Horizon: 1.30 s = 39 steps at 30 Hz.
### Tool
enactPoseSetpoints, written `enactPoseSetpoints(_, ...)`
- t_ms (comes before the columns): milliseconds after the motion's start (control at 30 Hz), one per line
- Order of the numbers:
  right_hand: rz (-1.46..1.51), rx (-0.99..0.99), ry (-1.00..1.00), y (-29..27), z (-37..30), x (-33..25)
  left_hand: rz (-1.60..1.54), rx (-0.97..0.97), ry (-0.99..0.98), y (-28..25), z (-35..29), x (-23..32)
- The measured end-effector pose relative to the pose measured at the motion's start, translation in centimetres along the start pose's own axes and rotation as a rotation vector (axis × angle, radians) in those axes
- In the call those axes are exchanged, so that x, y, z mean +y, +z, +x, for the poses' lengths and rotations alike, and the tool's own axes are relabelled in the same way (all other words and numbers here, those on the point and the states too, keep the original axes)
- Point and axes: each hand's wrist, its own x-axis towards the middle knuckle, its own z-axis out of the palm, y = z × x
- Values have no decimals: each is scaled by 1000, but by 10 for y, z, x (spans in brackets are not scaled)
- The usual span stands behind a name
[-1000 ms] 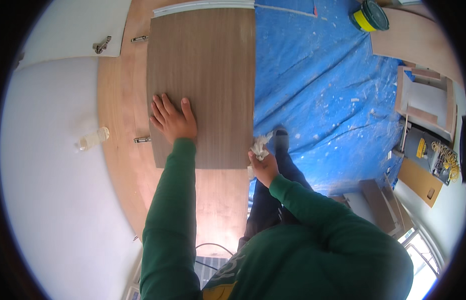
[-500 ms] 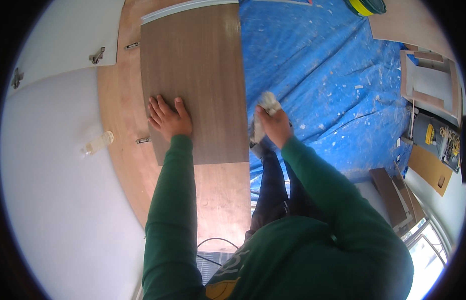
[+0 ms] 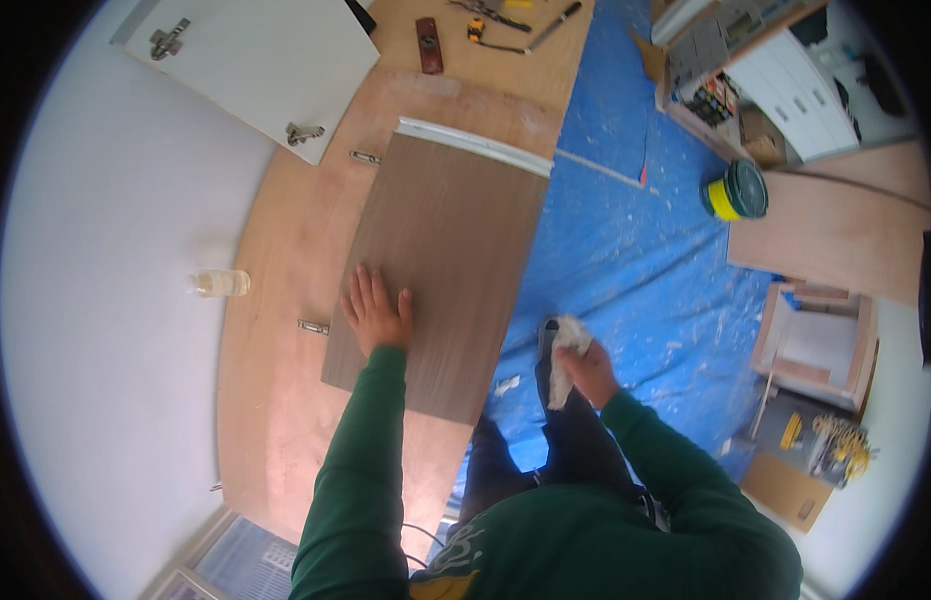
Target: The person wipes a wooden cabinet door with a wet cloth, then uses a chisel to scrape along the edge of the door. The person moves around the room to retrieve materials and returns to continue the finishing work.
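The brown panel (image 3: 450, 240) looks matt — smooth, wood-grained. Left of it sits a shiny metal hinge (image 3: 313, 327); right of it, crumpled cloth (image 3: 562, 382) and creased, plastic-looking sheeting (image 3: 635, 260).

Right hand (image 3: 589, 374): off the panel's (image 3: 440, 270) right edge, well apart now
Cloth (image 3: 562, 380): carried rightward with it
Tape measure (image 3: 475, 31): newly visible, far
White drawers (image 3: 795, 95): newly visible, far right
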Motion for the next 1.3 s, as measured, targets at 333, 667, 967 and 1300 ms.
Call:
enactPoseSetpoints(333, -760, -205, -1119, 33, 306, -260, 38, -12, -59, -1, 13, 10)
enactPoseSetpoints(667, -890, 5, -796, -110, 598, -308, 174, 23, 7, 14, -5, -12)
enactPoseSetpoints(967, -1649, 7, -1057, -168, 808, -376, 214, -12, -13, 3, 10, -1)
enactPoseSetpoints(1300, -1732, -270, -1078, -194, 834, -400, 201, -8, -14, 15, 13, 1)
